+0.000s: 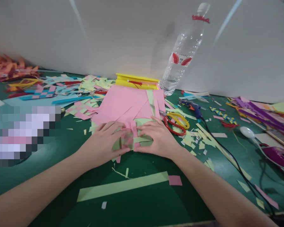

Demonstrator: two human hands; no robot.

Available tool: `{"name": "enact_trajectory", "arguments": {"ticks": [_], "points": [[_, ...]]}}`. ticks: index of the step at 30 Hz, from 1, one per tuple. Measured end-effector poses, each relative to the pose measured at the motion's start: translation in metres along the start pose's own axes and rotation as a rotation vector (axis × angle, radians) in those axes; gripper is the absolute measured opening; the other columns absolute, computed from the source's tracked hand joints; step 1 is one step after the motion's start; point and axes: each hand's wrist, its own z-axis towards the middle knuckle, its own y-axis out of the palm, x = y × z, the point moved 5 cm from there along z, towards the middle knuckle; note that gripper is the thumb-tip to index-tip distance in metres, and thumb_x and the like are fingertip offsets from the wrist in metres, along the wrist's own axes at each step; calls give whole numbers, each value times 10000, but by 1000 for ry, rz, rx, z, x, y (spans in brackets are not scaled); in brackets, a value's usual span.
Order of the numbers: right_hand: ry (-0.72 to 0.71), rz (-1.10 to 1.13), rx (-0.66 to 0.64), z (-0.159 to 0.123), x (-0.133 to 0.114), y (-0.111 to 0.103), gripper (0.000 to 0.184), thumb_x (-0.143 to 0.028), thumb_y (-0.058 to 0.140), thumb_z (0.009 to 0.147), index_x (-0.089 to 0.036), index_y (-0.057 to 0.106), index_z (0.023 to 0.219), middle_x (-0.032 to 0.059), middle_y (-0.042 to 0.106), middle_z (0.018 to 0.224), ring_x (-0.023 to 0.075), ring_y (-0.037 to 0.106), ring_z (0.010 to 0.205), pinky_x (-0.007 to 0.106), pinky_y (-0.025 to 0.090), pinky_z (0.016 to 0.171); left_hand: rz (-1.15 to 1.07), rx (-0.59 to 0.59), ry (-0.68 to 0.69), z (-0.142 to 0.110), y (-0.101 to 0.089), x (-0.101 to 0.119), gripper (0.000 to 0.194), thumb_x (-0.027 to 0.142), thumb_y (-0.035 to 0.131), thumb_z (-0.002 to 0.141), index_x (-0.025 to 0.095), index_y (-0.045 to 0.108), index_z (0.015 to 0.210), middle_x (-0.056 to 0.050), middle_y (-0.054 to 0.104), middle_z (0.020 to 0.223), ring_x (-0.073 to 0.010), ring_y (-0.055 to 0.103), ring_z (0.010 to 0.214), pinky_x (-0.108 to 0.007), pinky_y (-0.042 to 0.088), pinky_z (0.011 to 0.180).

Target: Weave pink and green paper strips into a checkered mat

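Both my hands rest on a small woven mat of pink and light-green paper strips point(130, 140) on the green table point(142, 201). My left hand point(104, 143) lies over its left side, fingers curled and pinching the strips. My right hand point(157, 137) presses on its right side, fingers bent over a green strip. Just behind the mat lie pink paper sheets point(127, 104). A long light-green strip point(123, 186) and a small pink square point(175, 180) lie in front of my hands.
Red-and-yellow scissors point(176, 123) lie right of my right hand. A blue glue gun point(194, 108) with a black cord, a clear water bottle point(183, 53), a yellow box point(137, 81) and paper scraps crowd the back. Purple strips point(257, 113) lie far right.
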Motion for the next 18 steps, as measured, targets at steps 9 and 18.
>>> {"name": "enact_trajectory", "arguments": {"ticks": [9, 18], "points": [[-27, -24, 3, 0, 1, 0, 394, -568, 704, 698, -200, 701, 841, 41, 736, 989, 208, 634, 959, 452, 297, 1077, -22, -9, 2, 1, 1, 1, 454, 520, 539, 843, 229, 586, 1188, -81, 594, 1200, -290, 501, 1155, -430, 375, 966], [-97, -6, 68, 0, -4, -4, 319, -513, 685, 754, -215, 699, 869, 24, 735, 1013, 193, 641, 936, 415, 346, 1036, -42, 41, 71, -2, 0, 4, 365, 476, 467, 913, 227, 590, 1150, -63, 616, 1157, -253, 517, 1119, -400, 364, 951]]}}
